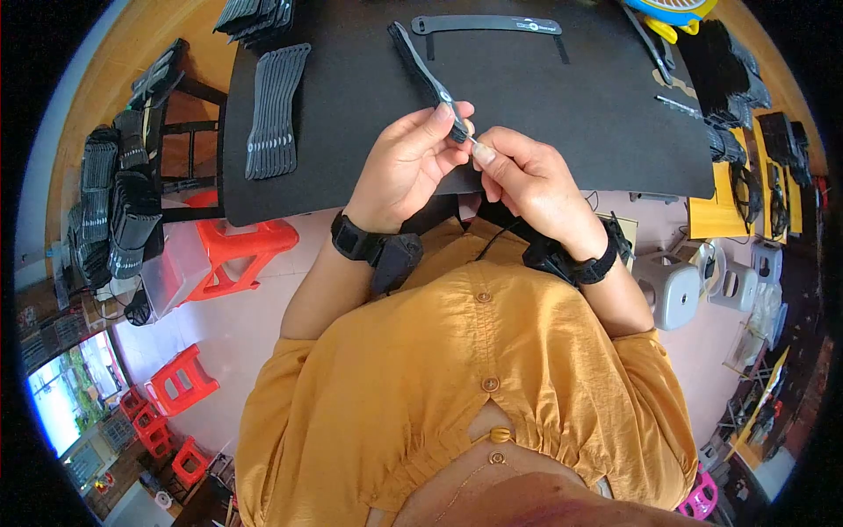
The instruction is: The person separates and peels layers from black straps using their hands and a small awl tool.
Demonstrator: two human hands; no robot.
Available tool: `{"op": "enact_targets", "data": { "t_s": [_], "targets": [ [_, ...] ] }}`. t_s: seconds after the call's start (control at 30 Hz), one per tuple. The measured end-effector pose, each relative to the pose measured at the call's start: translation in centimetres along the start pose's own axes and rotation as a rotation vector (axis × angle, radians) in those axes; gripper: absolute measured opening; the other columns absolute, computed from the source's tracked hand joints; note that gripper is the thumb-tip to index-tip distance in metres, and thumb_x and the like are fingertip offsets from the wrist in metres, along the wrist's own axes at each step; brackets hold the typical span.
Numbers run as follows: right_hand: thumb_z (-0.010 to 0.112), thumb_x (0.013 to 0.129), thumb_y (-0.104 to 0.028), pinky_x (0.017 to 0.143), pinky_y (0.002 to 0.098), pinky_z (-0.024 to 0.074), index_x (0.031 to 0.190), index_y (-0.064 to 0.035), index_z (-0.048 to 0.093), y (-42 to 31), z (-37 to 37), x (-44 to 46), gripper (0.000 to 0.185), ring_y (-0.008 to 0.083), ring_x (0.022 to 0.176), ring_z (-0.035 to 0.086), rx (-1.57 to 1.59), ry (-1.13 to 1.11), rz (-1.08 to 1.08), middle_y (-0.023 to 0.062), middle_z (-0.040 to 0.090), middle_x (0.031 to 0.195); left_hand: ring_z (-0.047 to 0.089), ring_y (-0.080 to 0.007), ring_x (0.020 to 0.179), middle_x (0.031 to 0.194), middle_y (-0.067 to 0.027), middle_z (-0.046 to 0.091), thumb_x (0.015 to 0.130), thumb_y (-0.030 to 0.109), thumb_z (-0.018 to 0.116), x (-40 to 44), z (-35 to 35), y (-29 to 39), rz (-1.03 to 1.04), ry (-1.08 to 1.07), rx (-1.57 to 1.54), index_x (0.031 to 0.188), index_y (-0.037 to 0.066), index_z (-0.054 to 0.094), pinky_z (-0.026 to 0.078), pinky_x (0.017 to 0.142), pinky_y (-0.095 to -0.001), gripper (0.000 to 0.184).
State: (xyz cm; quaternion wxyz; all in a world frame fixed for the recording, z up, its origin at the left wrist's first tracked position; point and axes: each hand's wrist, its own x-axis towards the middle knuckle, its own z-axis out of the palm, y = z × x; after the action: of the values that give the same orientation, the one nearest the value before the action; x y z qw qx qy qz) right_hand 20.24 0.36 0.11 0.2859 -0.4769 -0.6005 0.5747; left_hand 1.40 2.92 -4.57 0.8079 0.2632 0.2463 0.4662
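My left hand [413,167] is closed around the near end of a bundle of black straps [421,75], thumb on top. The bundle slants up and away over the dark table [351,105]. Close beside it, my right hand [531,180] pinches something small and pale at the bundle's near end; what it is, I cannot make out. A fanned row of grey-black straps [278,114] lies to the left. Across the far side of the table lies a single black strap [487,25] with white lettering.
More strap stacks [255,19] sit at the far left corner and black stacks [724,75] at the right. A blue and yellow fan [672,10] stands at the far right. Red stools [241,255] are on the floor left, a grey stool [667,290] right.
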Motion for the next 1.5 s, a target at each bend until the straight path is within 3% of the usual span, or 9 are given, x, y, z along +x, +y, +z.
{"op": "enact_targets", "data": {
  "t_s": [0.4,0.5,0.67,0.9,1.1,1.2,1.27,1.3,1.5],
  "targets": [
    [0.05,0.102,-0.024,0.048,0.023,0.0409,0.089,-0.0078,0.06,1.0,0.4,0.1,0.023,0.0071,0.051,0.051,0.169,0.013,0.027,-0.002,0.054,0.061,0.062,-0.0133,0.088,0.101,-0.0085,0.063,0.102,0.023,0.05,-0.1,0.0,0.0,0.012,-0.005,-0.017,0.122,-0.004,0.055,0.052,0.08,-0.025,0.034],
    [0.051,0.101,-0.022,0.049,0.0265,0.0437,0.088,-0.0064,0.06,0.7,0.8,-0.1,0.023,0.0109,0.053,0.057,0.025,0.081,-0.023,0.0013,0.057,0.062,0.063,-0.0142,0.088,0.101,-0.0085,0.064,0.101,0.023,0.051,-0.3,0.0,-0.2,0.023,-0.006,-0.011,0.121,-0.004,0.055,0.052,0.08,-0.0257,0.034],
    [0.053,0.097,-0.016,0.054,0.0371,0.0492,0.088,-0.0051,0.058,1.4,1.0,-0.4,0.015,0.0303,0.061,0.064,-0.344,0.237,-0.239,0.0142,0.06,0.065,0.062,-0.0143,0.088,0.099,-0.0081,0.064,0.1,0.021,0.053,-0.4,0.5,-0.4,0.056,-0.015,0.06,0.121,-0.004,0.056,0.051,0.079,-0.0263,0.032],
    [0.054,0.095,-0.016,0.057,0.0403,0.0502,0.089,-0.0067,0.057,0.7,0.7,-0.6,0.011,0.0349,0.065,0.064,-0.388,0.192,-0.216,0.0155,0.061,0.067,0.06,-0.013,0.085,0.097,-0.0067,0.063,0.1,0.019,0.053,-0.3,0.7,-0.3,0.043,-0.041,0.074,0.12,-0.004,0.057,0.05,0.078,-0.0259,0.03],
    [0.057,0.094,-0.014,0.059,0.0399,0.0508,0.09,-0.0076,0.059,0.9,1.1,-0.6,0.008,0.0308,0.068,0.066,-0.473,0.245,-0.232,0.0126,0.063,0.07,0.06,-0.0125,0.083,0.097,-0.0065,0.064,0.1,0.019,0.053,-0.4,0.6,-0.1,0.023,-0.012,0.096,0.118,-0.004,0.058,0.051,0.076,-0.0254,0.03],
    [0.06,0.092,-0.012,0.063,0.038,0.0528,0.1,-0.0084,0.065,1.2,0.7,-0.3,0.01,0.03,0.075,0.068,-0.44,0.378,-0.324,0.0144,0.068,0.09,0.061,-0.0122,0.083,0.097,-0.0065,0.064,0.1,0.02,0.053,-0.4,0.7,-0.2,0.024,-0.035,0.104,0.118,-0.004,0.058,0.052,0.076,-0.025,0.03],
    [0.063,0.091,-0.011,0.068,0.0354,0.0544,0.114,-0.0108,0.068,2.5,0.5,0.3,0.024,0.0276,0.08,0.068,-0.448,0.426,-0.632,0.0167,0.064,0.116,0.061,-0.0122,0.083,0.097,-0.0065,0.065,0.1,0.02,0.053,-0.7,0.8,-0.3,0.023,-0.054,0.109,0.117,-0.004,0.059,0.052,0.076,-0.0247,0.03],
    [0.061,0.092,-0.007,0.063,0.03,0.0553,0.12,-0.011,0.067,3.2,0.7,0.3,0.029,0.0196,0.074,0.068,-0.279,0.327,-0.567,0.0155,0.06,0.129,0.061,-0.0126,0.083,0.097,-0.0069,0.065,0.101,0.021,0.052,-0.6,0.9,-0.2,0.009,-0.04,0.117,0.115,-0.003,0.059,0.052,0.076,-0.0246,0.029],
    [0.056,0.094,-0.001,0.046,0.0194,0.0493,0.118,-0.008,0.068,2.3,1.0,-0.2,0.027,0.008,0.06,0.063,0.02,0.244,-0.381,0.011,0.06,0.131,0.064,-0.013,0.07,0.081,-0.0066,0.065,0.099,0.03,0.056,-1.1,1.7,1.2,-0.023,0.101,0.469,0.099,-0.003,0.063,0.052,0.065,-0.0241,0.033]
  ]
}}
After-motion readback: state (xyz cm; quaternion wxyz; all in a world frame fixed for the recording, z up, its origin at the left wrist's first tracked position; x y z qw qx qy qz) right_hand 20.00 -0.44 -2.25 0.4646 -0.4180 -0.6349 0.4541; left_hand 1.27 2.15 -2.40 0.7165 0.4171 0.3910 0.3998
